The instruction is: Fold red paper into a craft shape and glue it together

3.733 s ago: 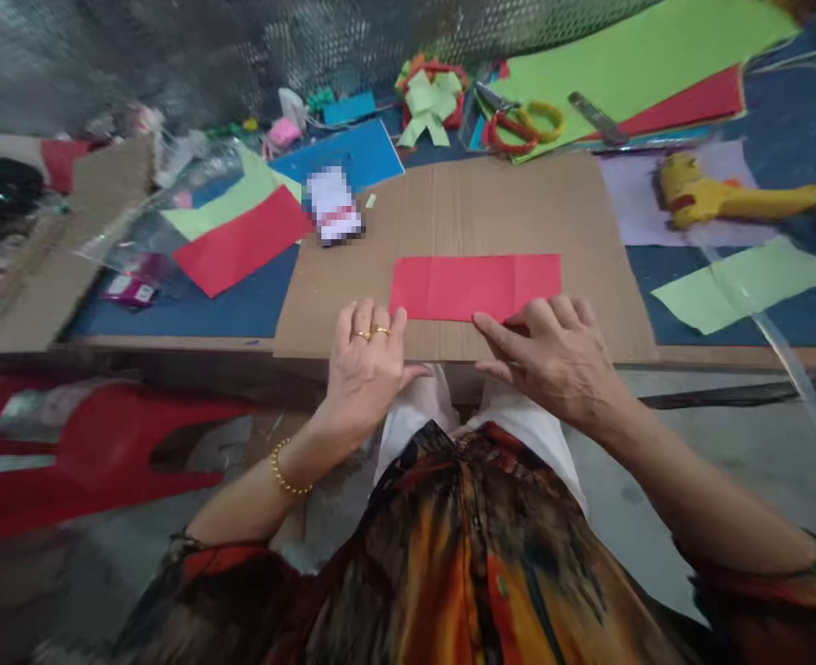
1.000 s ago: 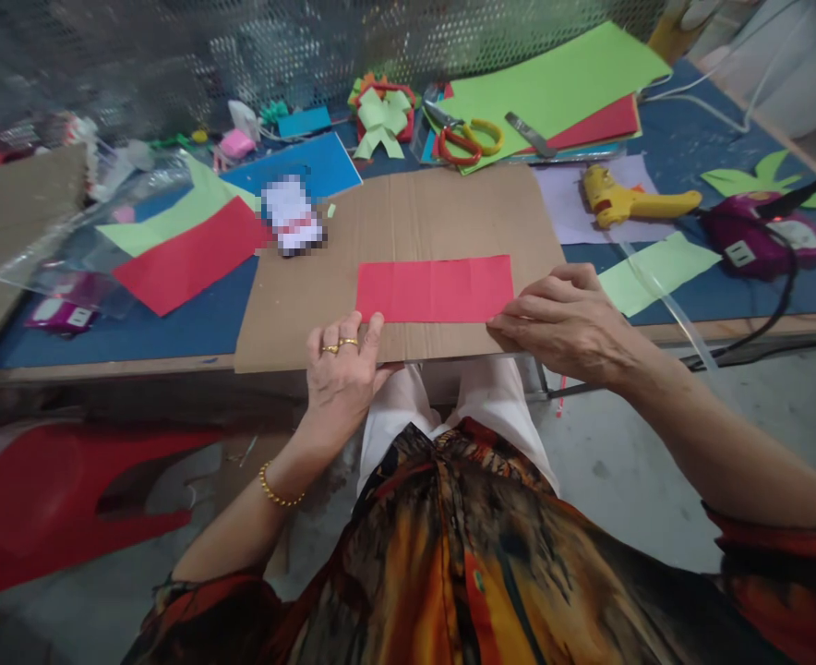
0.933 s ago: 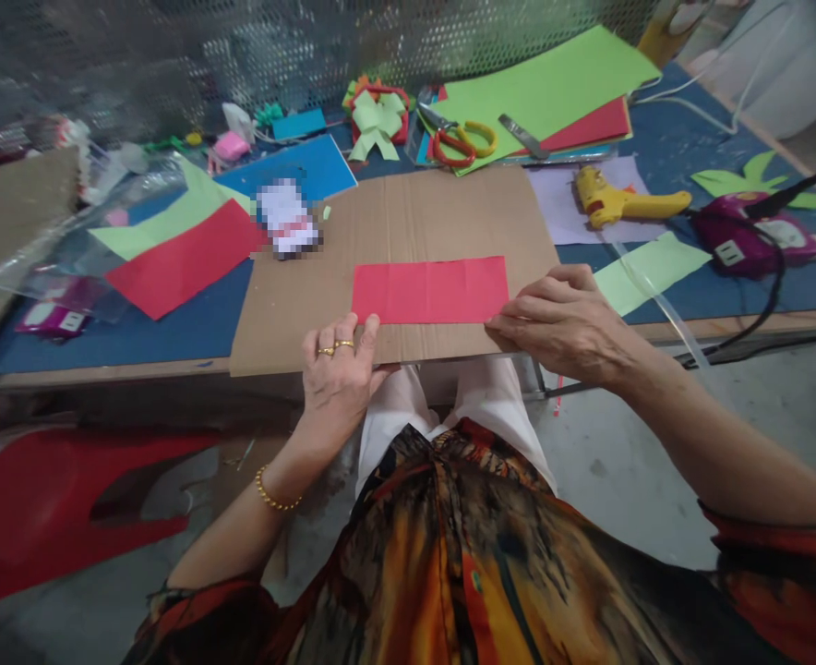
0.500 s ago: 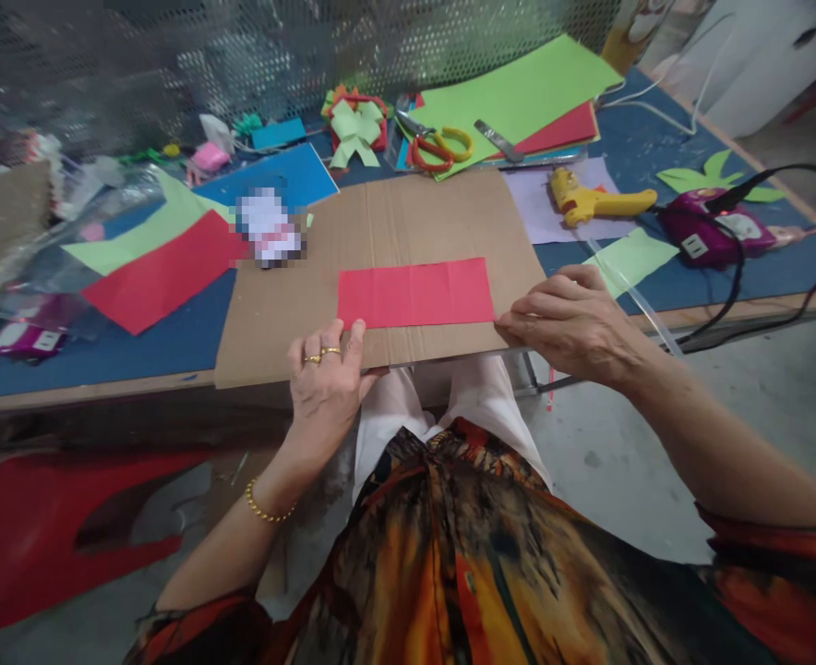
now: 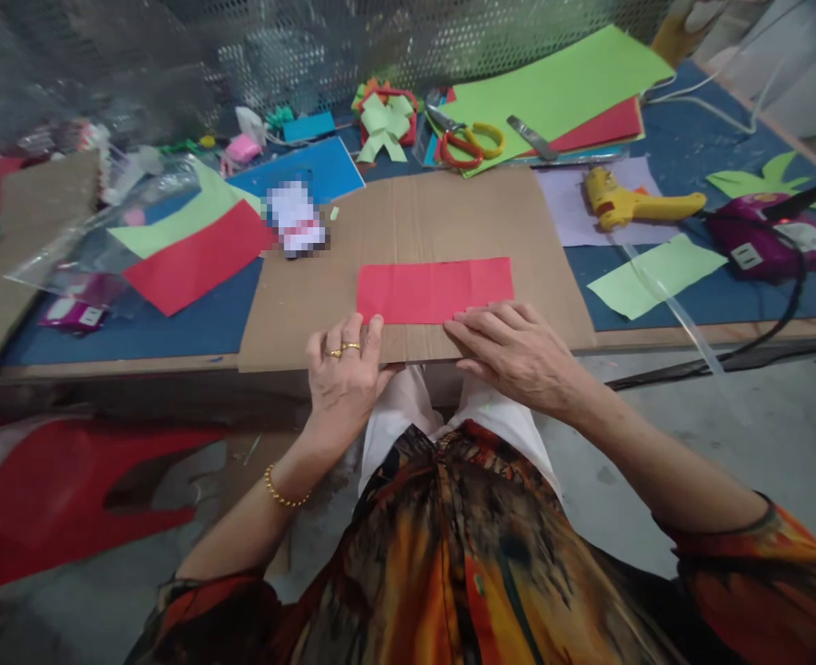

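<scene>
A red paper strip (image 5: 414, 291) with faint creases lies flat on a brown cardboard sheet (image 5: 297, 309) at the table's front edge. The fingertips of my left hand (image 5: 344, 365) touch the strip's lower left corner, resting on the cardboard with the thumb out to the side. Across the lower right part of the strip my right hand (image 5: 515, 351) lies flat, fingers stretched along its near edge and covering that corner. Neither hand is closed around the paper.
Beyond the cardboard are scissors (image 5: 460, 148), a metal blade (image 5: 531, 139) and green sheets (image 5: 560, 83). A yellow glue gun (image 5: 643, 203) and purple socket box (image 5: 761, 242) with cables lie right. Left are a blurred-out item (image 5: 295, 219) and red paper (image 5: 197, 263).
My right hand has moved left from the strip's right end onto its lower right part and flattened. My left hand stays at the left corner. The view has shifted slightly.
</scene>
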Tool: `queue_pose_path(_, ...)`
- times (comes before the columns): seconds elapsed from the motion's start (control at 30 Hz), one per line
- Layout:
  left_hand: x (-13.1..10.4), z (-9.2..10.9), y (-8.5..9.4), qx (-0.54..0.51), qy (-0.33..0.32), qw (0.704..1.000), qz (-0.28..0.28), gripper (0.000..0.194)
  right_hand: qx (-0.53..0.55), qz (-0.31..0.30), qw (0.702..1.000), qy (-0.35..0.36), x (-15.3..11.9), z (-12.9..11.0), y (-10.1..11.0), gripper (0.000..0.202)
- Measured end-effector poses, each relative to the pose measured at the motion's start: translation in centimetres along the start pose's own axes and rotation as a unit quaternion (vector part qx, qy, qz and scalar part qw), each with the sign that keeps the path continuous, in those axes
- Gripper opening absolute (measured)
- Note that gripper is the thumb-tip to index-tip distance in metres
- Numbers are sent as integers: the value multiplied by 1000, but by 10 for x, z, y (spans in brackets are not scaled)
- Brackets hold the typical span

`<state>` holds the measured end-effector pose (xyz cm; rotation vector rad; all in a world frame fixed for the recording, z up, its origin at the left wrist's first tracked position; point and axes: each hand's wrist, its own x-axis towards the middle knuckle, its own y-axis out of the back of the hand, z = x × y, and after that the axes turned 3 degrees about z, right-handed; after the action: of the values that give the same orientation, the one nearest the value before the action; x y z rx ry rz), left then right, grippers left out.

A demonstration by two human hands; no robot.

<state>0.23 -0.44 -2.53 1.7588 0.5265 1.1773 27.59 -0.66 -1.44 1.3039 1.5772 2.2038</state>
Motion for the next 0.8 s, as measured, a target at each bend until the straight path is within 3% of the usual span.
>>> queue_pose_path(0.23, 1, 15, 14, 49, 10, 999, 14, 56, -13, 19, 1000, 10, -1, 3, 2, 38)
queue_pose_path(0.5, 26, 40, 11, 43, -106, 993, -7, 69, -18, 10, 1000, 9, -3, 5, 0, 33)
queue_pose_path(0.63, 22, 30, 9, 65, -103, 992, -21, 67, -27, 7, 999, 18, -5, 7, -1, 33)
queue_pose_path(0.8, 7, 10, 10, 98, -96, 990, 35, 67, -21, 8, 999, 30, -5, 8, 0, 30)
